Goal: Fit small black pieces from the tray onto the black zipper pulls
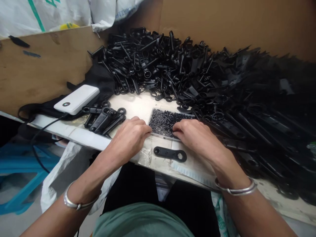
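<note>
A shallow clear plastic tray (pixel 161 135) full of tiny dark parts (pixel 163 121), too small to name, lies on the worktop before me. At its left edge, my left hand (pixel 132 135) has its fingers pressed together; whether they grip the rim or a small part is hidden. My right hand (pixel 194 133) reaches into the tray's right side, thumb and fingers pinched among the tiny parts. What they hold, if anything, cannot be made out. Between me and the tray lies one flat black plastic arm (pixel 170 154) with a ring at its right end.
A large heap of black plastic arms (pixel 158 65) covers the back and right. A smaller pile (pixel 105 117) lies left, beside a white power bank (pixel 77 99) with a black cable (pixel 37 138). Cardboard walls (pixel 222 26) stand behind. A blue stool (pixel 22 174) is below left.
</note>
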`<state>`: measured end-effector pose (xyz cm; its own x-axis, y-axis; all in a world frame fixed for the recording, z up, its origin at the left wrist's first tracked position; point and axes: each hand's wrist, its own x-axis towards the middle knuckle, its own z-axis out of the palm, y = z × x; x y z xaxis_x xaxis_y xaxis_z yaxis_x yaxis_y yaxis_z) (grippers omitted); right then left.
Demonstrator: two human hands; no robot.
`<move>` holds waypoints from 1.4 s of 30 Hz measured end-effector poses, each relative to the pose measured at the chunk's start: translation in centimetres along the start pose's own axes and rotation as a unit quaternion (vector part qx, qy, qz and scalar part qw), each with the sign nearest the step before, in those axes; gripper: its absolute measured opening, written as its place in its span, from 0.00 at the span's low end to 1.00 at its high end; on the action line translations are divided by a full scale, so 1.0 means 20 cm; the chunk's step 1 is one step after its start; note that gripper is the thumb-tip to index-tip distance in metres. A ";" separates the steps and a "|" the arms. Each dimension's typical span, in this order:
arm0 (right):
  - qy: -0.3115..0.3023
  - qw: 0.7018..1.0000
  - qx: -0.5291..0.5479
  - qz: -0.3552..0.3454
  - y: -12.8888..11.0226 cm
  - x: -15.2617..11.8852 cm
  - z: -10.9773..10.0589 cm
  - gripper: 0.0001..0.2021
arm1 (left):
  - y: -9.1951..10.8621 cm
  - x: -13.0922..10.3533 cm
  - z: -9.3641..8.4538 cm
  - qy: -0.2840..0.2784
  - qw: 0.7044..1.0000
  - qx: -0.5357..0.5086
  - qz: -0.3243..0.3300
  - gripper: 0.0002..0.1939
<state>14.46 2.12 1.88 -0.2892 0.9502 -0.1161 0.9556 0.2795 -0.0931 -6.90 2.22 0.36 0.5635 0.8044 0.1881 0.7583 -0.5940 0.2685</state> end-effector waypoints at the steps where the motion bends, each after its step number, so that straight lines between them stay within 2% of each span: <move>1: -0.006 1.000 -0.008 0.001 0.00 0.01 0.00 0.12 | 0.00 0.01 0.00 -0.005 1.000 0.000 0.000 0.11; 6: -0.005 1.000 -0.010 0.006 0.03 0.01 0.03 0.11 | 0.01 0.04 -0.02 -0.024 1.000 0.004 0.003 0.11; 13: 0.034 0.992 0.120 -0.009 0.09 -0.03 0.02 0.11 | 0.04 0.13 -0.02 -0.039 0.998 0.013 0.038 0.12; 17: 0.069 0.985 0.159 0.010 0.10 -0.07 0.02 0.10 | 0.05 0.21 -0.01 -0.058 0.996 0.026 0.067 0.12; 23: 0.151 0.944 0.285 0.073 0.13 -0.13 0.02 0.04 | 0.06 0.33 0.01 -0.085 0.991 0.063 0.079 0.11; 28: 0.160 0.912 0.362 0.108 0.15 -0.17 0.02 0.03 | 0.06 0.37 0.04 -0.111 0.987 0.073 0.088 0.10; 33: 0.164 0.902 0.383 0.115 0.14 -0.21 0.02 0.04 | 0.04 0.37 0.06 -0.108 0.989 0.039 0.089 0.12; 37: 0.173 0.891 0.402 0.122 0.14 -0.22 0.02 0.04 | 0.02 0.35 0.01 -0.103 0.991 0.019 0.082 0.11; 39: 0.178 0.880 0.422 0.124 0.14 -0.23 0.02 0.03 | -0.01 0.33 -0.03 -0.086 0.994 -0.029 0.063 0.10; 42: 0.168 0.855 0.474 0.126 0.13 -0.22 0.02 0.04 | -0.05 0.31 -0.06 -0.046 0.985 -0.167 0.013 0.07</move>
<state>18.22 -1.44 1.82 0.1048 0.9942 0.0256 0.4644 -0.0262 -0.8852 -4.52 7.79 2.34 0.6196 0.7762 0.1167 0.6019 -0.5653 0.5641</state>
